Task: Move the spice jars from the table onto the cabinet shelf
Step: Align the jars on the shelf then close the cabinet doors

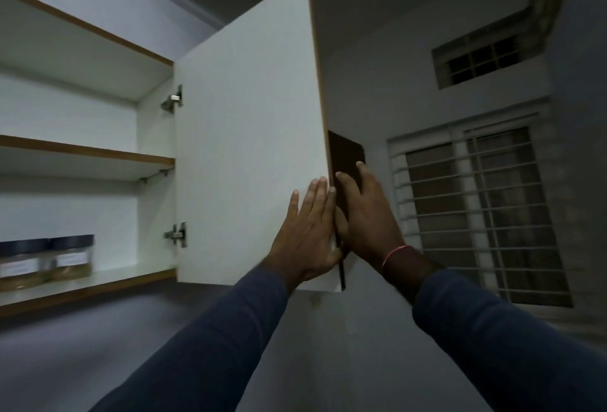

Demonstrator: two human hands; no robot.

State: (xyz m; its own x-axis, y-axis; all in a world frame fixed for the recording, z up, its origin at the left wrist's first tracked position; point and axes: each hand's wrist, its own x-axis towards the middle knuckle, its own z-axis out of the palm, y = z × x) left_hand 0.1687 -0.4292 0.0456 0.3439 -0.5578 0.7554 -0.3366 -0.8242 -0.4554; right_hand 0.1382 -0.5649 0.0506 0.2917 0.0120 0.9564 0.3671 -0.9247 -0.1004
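Head view
- Door: the tall white-faced cabinet door (249, 116) stands swung wide open. Its long axis is upright, and it hangs from two metal hinges (175, 234) on its left edge.
- Left hand: the left hand (308, 231) lies flat on the door's white inner face, right by the free edge. Its fingers (317, 194) are straight and grip nothing.
- Right hand: the right hand (368, 214) is spread on the dark outer face at the same edge, fingers extended and not curled round anything I can see. The door sits between the two palms.
- Jars: two clear spice jars (70, 257) with dark lids and pale labels stand side by side on the lowest white cabinet shelf (131, 275), far to the left. The frame edge cuts the left one.
- Key relation: the jars lie leftward of the fingers and a little lower, well apart, beyond the hinge line. The left hand is the nearer one.
- Tabletop: out of sight, so I cannot tell whether any jars remain there.
- Judgement: this looks like door handling, not carrying. If the door is to close, its free edge sweeps left toward the shelves, so the left hand on the inner face must come away first.
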